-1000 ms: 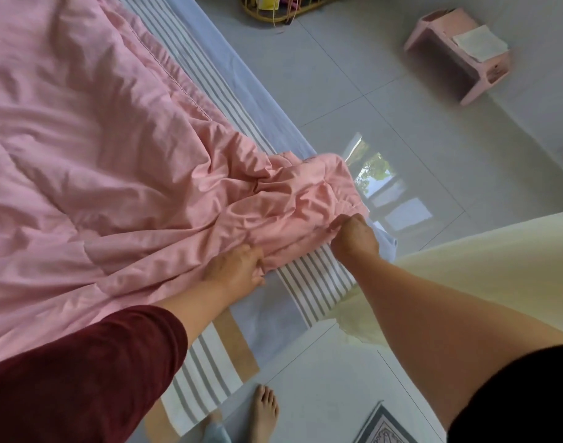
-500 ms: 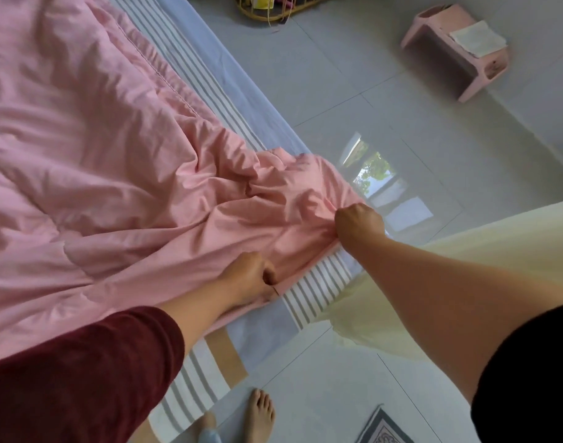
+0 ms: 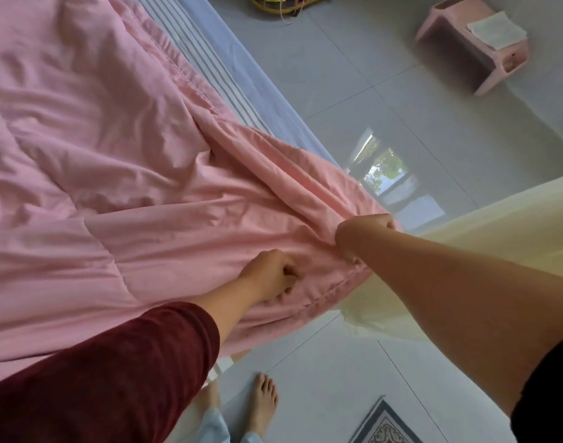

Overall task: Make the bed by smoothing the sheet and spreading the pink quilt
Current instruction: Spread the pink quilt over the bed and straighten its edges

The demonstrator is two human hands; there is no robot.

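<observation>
The left hand (image 3: 270,276) comes out of a dark red sleeve (image 3: 97,378) and is clenched on the hem of the soft pink padded quilt (image 3: 113,187). Its fingers are curled into the fabric at the edge of the bed nearest to the person. The right hand (image 3: 363,238) is also a fist. It grips the bunched corner of the same quilt, just beside the left hand, at the near right corner of the bed. From this corner tight folds run up across the quilt, so the cloth seems to be under pull. The quilt lies over nearly all of the bed that shows. Only a band of the grey and white striped cotton sheet (image 3: 203,59) is uncovered, along the right edge of the bed.

I judge that the spreading step is in hand, and that at this corner it is close to its end. The next move calls, I think, for drawing the corner outward and down over the bed corner, then letting go and flattening the folds with open palms.

Counted: two hands, one quilt, one sheet. On the grey tiled floor (image 3: 401,75) there are one pink plastic stool (image 3: 456,33), one patterned rug (image 3: 385,426) of which only a corner shows, and two bare feet (image 3: 267,401), one half hidden. One pale yellow thin cloth (image 3: 497,225) hangs at the right.
</observation>
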